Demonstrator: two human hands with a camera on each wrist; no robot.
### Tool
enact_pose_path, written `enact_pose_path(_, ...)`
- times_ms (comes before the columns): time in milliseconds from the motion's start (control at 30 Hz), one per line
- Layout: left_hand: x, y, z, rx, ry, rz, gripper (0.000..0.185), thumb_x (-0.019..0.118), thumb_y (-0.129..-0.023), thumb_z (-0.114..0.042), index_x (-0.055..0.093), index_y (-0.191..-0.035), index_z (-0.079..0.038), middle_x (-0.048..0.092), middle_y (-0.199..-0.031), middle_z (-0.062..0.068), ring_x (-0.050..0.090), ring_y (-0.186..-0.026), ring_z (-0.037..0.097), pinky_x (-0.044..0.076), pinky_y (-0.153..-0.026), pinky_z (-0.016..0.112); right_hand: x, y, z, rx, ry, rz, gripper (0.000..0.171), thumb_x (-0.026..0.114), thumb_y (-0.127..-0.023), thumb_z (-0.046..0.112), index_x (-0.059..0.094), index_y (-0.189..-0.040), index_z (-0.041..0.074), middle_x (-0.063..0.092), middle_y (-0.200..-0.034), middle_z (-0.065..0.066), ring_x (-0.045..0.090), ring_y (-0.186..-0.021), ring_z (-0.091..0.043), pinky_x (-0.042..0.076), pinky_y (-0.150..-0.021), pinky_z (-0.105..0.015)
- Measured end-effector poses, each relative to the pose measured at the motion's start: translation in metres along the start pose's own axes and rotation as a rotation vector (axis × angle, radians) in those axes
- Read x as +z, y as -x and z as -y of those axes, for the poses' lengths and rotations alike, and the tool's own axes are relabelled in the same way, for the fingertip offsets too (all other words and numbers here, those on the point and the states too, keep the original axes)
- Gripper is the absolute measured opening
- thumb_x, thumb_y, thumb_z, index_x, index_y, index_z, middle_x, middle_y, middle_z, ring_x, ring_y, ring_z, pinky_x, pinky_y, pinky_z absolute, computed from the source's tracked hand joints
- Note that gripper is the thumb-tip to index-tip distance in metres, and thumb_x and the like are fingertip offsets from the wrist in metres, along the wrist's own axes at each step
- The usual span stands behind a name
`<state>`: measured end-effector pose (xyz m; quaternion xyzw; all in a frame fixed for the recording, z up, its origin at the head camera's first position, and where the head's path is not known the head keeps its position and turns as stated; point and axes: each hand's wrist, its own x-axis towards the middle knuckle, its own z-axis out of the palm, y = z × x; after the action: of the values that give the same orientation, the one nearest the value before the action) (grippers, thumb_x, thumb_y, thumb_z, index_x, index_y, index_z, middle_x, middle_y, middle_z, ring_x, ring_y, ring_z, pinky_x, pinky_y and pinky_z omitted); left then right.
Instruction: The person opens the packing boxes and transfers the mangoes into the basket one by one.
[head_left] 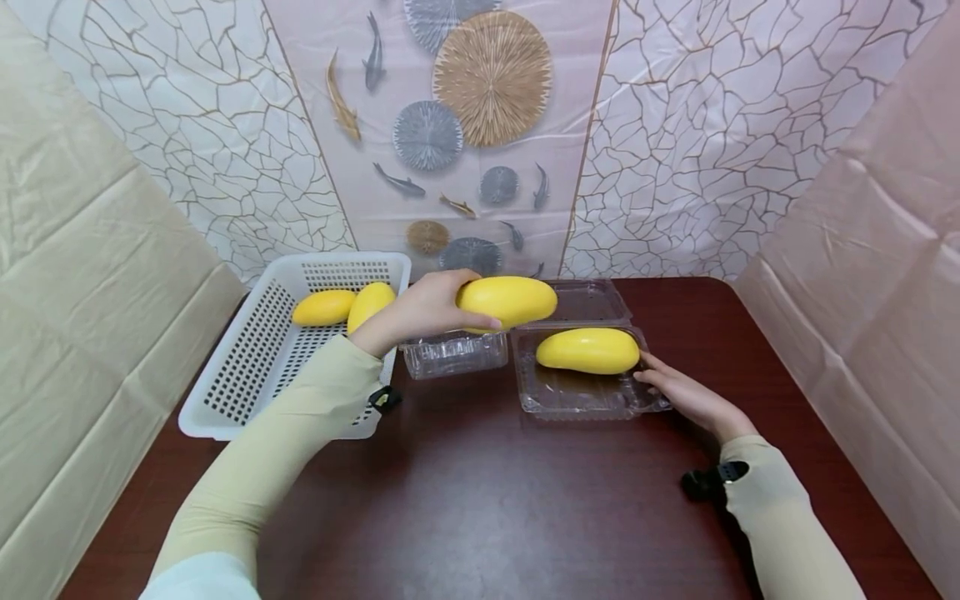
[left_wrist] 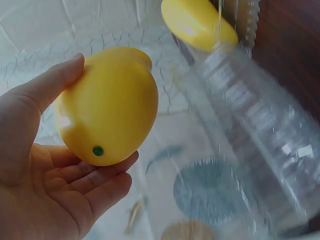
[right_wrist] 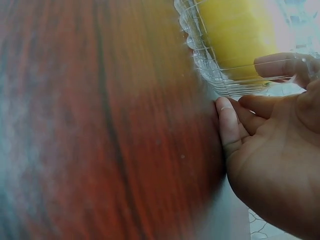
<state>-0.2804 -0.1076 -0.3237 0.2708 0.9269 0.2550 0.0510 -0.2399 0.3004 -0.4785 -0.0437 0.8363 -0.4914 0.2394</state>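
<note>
My left hand (head_left: 426,307) grips a yellow mango (head_left: 510,300), raised over the clear plastic boxes. In the left wrist view the mango's end with a small green dot (left_wrist: 98,150) faces the camera, thumb on one side and fingers on the other. A second mango (head_left: 588,350) lies in the right-hand clear plastic box (head_left: 577,404), whose lid (head_left: 588,300) is folded back behind. At that box's right side, my right hand (head_left: 690,397) pinches the rim; the right wrist view shows fingers (right_wrist: 229,125) outside the box corner.
Another clear plastic box (head_left: 456,357) stands to the left, partly covered by the left hand and its mango. A white perforated basket (head_left: 217,367) at the left holds a mango (head_left: 324,307) and another mango (head_left: 371,304). Fabric walls (head_left: 675,167) enclose the brown table (head_left: 480,500).
</note>
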Motion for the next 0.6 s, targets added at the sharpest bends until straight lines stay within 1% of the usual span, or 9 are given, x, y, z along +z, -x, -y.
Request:
enact_pose_path(100, -0.011, 0.007, 0.009, -0.029, -0.002, -0.016, 0.078, 0.079, -0.08, -0.056, 0.057, -0.139, -0.009, 0.067, -0.111, 0.003, 0.06, -0.092, 0.02, 0.049, -0.082, 0.037, 0.0, 0.001, -0.001, 0.002, -0.004, 0.0, 0.078, 0.04, -0.108, 0.038, -0.008, -0.16, 0.005, -0.009, -0.165, -0.027, 0.016, -0.143, -0.054, 0.012, -0.113, -0.07)
enact_pose_path(267, -0.029, 0.022, 0.025, -0.083, 0.01, -0.032, 0.073, 0.08, -0.081, -0.054, 0.059, -0.137, -0.013, 0.065, -0.101, 0.004, 0.059, -0.082, 0.022, 0.047, -0.076, 0.038, -0.001, 0.0, -0.002, -0.006, -0.005, -0.004, 0.078, 0.041, -0.108, 0.038, -0.008, -0.16, 0.005, -0.009, -0.164, -0.027, 0.016, -0.143, -0.055, 0.011, -0.112, -0.071)
enact_pose_path(400, -0.041, 0.036, 0.04, -0.125, -0.006, -0.046, 0.062, 0.079, -0.082, -0.054, 0.063, -0.126, -0.014, 0.063, -0.095, 0.005, 0.056, -0.081, 0.023, 0.044, -0.074, 0.039, -0.002, 0.0, -0.003, -0.008, -0.014, -0.006, 0.079, 0.042, -0.108, 0.038, -0.008, -0.16, 0.005, -0.009, -0.164, -0.027, 0.016, -0.143, -0.055, 0.011, -0.111, -0.071)
enact_pose_path(500, -0.049, 0.045, 0.053, -0.166, -0.007, -0.048, 0.062, 0.079, -0.082, -0.055, 0.062, -0.124, -0.013, 0.063, -0.098, 0.007, 0.057, -0.083, 0.024, 0.044, -0.076, 0.04, -0.002, -0.001, -0.004, -0.011, -0.027, -0.003, 0.078, 0.042, -0.108, 0.037, -0.007, -0.161, 0.006, -0.01, -0.165, -0.026, 0.015, -0.143, -0.054, 0.01, -0.112, -0.071)
enact_pose_path(533, -0.052, 0.048, 0.057, -0.18, -0.005, -0.045, 0.064, 0.078, -0.082, -0.055, 0.061, -0.126, -0.012, 0.064, -0.1, 0.007, 0.057, -0.085, 0.025, 0.044, -0.076, 0.04, -0.002, -0.002, -0.005, -0.013, -0.031, -0.001, 0.078, 0.042, -0.108, 0.037, -0.007, -0.161, 0.006, -0.01, -0.165, -0.026, 0.014, -0.144, -0.054, 0.01, -0.112, -0.071)
enact_pose_path(600, -0.058, 0.053, 0.065, -0.209, -0.01, -0.045, 0.072, 0.077, -0.083, -0.056, 0.057, -0.135, -0.011, 0.064, -0.106, 0.007, 0.057, -0.088, 0.025, 0.045, -0.078, 0.04, -0.002, -0.002, -0.006, -0.016, -0.033, 0.001, 0.078, 0.042, -0.108, 0.036, -0.007, -0.161, 0.006, -0.01, -0.165, -0.025, 0.014, -0.144, -0.053, 0.01, -0.112, -0.071)
